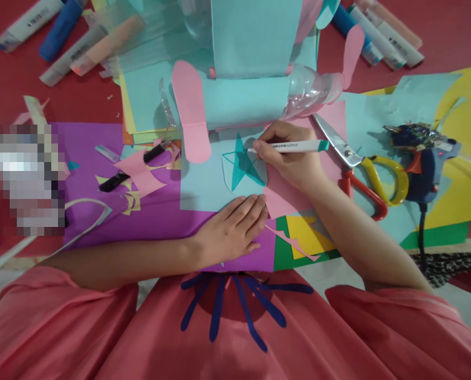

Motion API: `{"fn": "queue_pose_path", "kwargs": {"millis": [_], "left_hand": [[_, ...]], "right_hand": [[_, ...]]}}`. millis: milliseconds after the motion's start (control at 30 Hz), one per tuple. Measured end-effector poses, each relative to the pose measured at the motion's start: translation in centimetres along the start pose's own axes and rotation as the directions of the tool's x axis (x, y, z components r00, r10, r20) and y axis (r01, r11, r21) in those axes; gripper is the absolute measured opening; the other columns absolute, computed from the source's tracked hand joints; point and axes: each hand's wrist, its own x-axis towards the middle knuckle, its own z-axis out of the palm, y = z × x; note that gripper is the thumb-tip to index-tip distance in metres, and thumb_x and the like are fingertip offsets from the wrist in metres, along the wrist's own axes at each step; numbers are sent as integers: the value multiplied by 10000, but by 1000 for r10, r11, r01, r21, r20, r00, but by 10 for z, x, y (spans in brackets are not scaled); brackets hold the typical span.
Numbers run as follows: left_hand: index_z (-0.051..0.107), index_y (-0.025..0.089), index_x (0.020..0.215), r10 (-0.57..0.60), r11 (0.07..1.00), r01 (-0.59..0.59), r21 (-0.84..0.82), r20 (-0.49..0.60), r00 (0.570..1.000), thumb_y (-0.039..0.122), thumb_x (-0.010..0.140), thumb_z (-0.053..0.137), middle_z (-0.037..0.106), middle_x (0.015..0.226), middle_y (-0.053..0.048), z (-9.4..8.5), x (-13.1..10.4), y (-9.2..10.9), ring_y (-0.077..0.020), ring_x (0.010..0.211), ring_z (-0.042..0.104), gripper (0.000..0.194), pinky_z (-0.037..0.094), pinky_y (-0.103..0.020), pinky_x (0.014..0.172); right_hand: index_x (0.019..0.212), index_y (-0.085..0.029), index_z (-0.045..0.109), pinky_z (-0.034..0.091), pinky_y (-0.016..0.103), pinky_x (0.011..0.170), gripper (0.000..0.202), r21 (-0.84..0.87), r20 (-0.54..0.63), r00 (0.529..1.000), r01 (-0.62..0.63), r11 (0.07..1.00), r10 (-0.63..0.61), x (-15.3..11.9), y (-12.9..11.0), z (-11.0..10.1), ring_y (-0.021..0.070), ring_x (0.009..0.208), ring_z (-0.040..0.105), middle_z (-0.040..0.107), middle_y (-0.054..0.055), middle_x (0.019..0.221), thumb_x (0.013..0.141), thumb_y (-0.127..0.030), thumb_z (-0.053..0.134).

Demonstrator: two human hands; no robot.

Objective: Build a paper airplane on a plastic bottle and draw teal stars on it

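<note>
Carefully, I'm steering the right hand (286,153), its fingers clamped on the marker (298,147), over the star (242,168) in the middle. The left hand (235,224) is lying flat, fingers close together, across the near edge of the blue paper (198,190). I'm favouring short strokes inside the star; scissors (349,153) are crowding the right, bare blue paper leaving room left.

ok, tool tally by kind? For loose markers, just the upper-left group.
Held marker, in the right hand: 1
Loose markers, upper left: 4
Scissors: 1
Glue gun: 1
Total: 7
</note>
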Motion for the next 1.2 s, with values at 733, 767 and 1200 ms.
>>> {"fn": "queue_pose_path", "kwargs": {"millis": [733, 767, 1200], "left_hand": [[475, 26, 1370, 8, 1000, -7, -27, 21, 1000, 439, 960, 491, 484, 1455, -219, 1, 0, 0, -305, 1332, 474, 583, 353, -414, 1132], [472, 28, 1373, 8, 1000, -8, -26, 28, 1000, 438, 963, 483, 481, 1459, -217, 1, 0, 0, -302, 1334, 471, 580, 351, -413, 1132], [490, 20, 1347, 6, 1000, -6, -5, -5, 1000, 427, 956, 490, 518, 1430, -210, -1, 0, 0, -299, 1309, 499, 565, 364, -403, 1125]], "right_hand": [[543, -216, 392, 353, 277, 510, 325, 26, 24, 996, -82, 996, 81, -2, -6, -1, 96, 511, 423, 449, -40, 523, 754, -21, 543], [553, -217, 408, 369, 275, 515, 313, 35, 10, 996, -84, 996, 84, -2, -5, -1, 97, 512, 438, 470, -37, 528, 770, -31, 536], [635, -238, 514, 407, 301, 548, 223, -22, -44, 999, -32, 999, 31, -2, 1, 3, 127, 555, 500, 564, -20, 586, 814, -231, 646]]}}
